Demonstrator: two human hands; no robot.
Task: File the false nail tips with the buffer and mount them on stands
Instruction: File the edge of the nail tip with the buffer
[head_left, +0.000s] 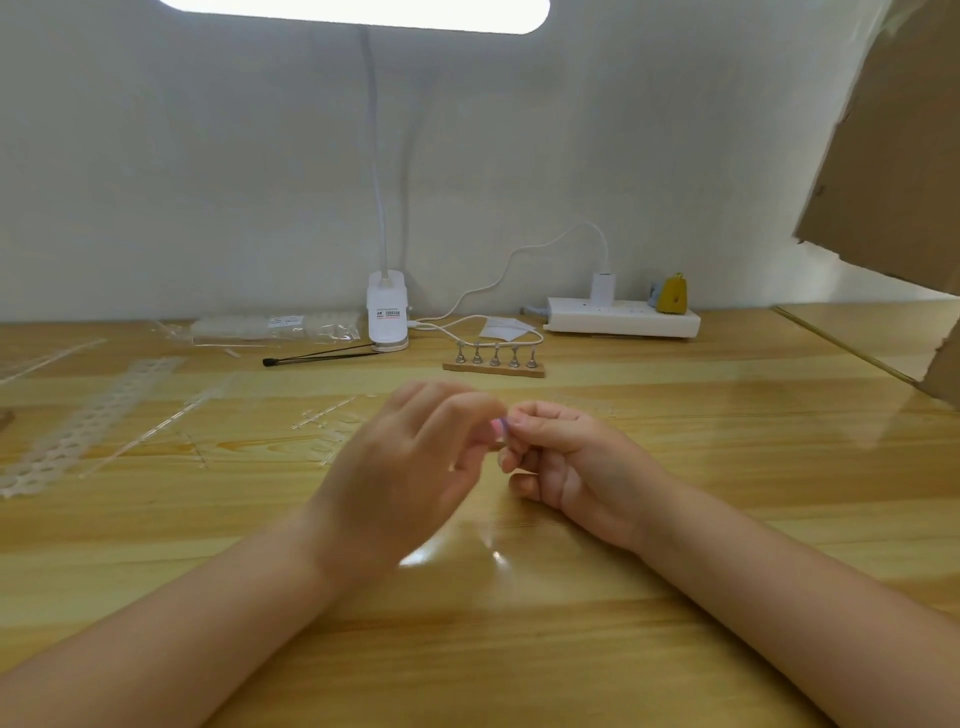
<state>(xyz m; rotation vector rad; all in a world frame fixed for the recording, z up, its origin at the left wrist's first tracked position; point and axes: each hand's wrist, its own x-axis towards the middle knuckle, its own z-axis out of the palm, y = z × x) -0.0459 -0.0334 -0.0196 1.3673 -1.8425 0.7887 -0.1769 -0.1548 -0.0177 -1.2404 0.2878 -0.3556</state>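
With the left hand (415, 457) blurred around a pink buffer (497, 429) and the right hand (566, 457) apparently pinching a tip, short light strokes suit best, stands (494, 359) waiting at twelve o'clock.

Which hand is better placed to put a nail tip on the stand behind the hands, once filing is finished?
Probably the right hand. The stand lies slightly to its side, just beyond its fingertips. Both hands pinch around the small pink buffer; the left hand is blurred, so which one holds the tip is unclear.
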